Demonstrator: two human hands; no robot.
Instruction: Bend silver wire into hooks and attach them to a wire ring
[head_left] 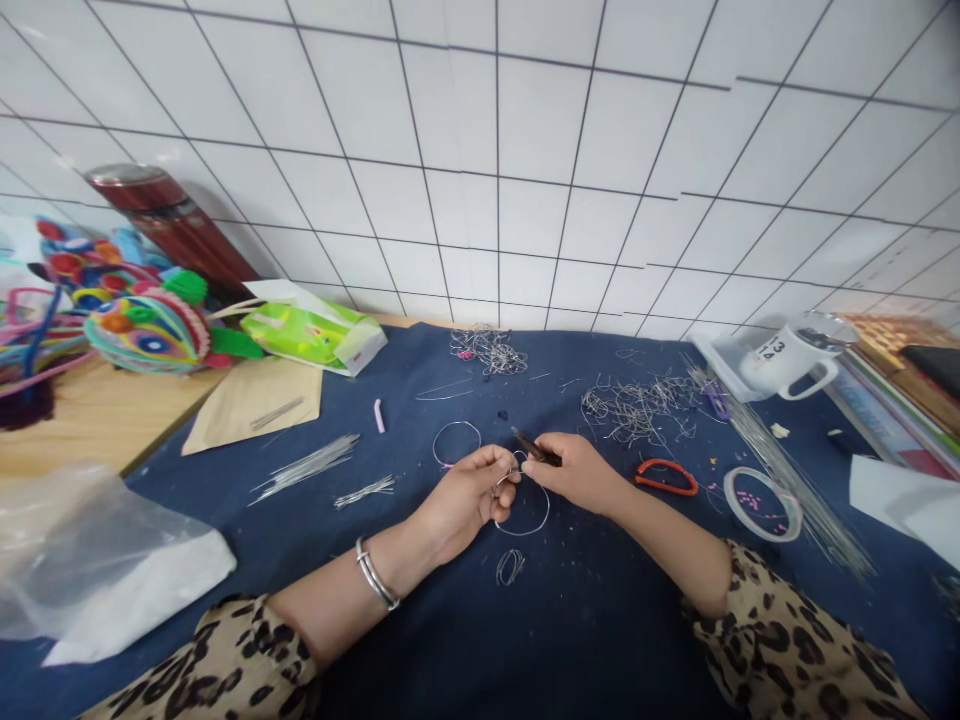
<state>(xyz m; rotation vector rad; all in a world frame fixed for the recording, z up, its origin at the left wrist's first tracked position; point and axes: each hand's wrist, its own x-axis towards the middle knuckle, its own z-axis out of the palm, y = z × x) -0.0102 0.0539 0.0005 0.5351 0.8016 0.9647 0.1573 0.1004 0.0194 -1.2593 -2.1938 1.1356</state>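
Note:
My left hand [469,500] pinches a piece of thin silver wire bent into loops. One wide wire ring [546,520] hangs below its fingertips. Another wire ring [456,424], with a bit of pink at its lower edge, shows just beyond that hand. My right hand [577,472] is closed around a slim dark tool [534,446] whose tip points up and left; its kind cannot be made out. The fingertips of both hands are close together at the wire. On the cloth below them lies a small wire coil [510,567].
Dark blue cloth [420,640] covers the table. Tangled wire [637,408], a red-orange curved object [666,477] and a round dish with pink bits [763,504] lie rightward. Straight wires [311,467] and a plastic bag [97,560] lie left. A white mug [787,360] stands back right.

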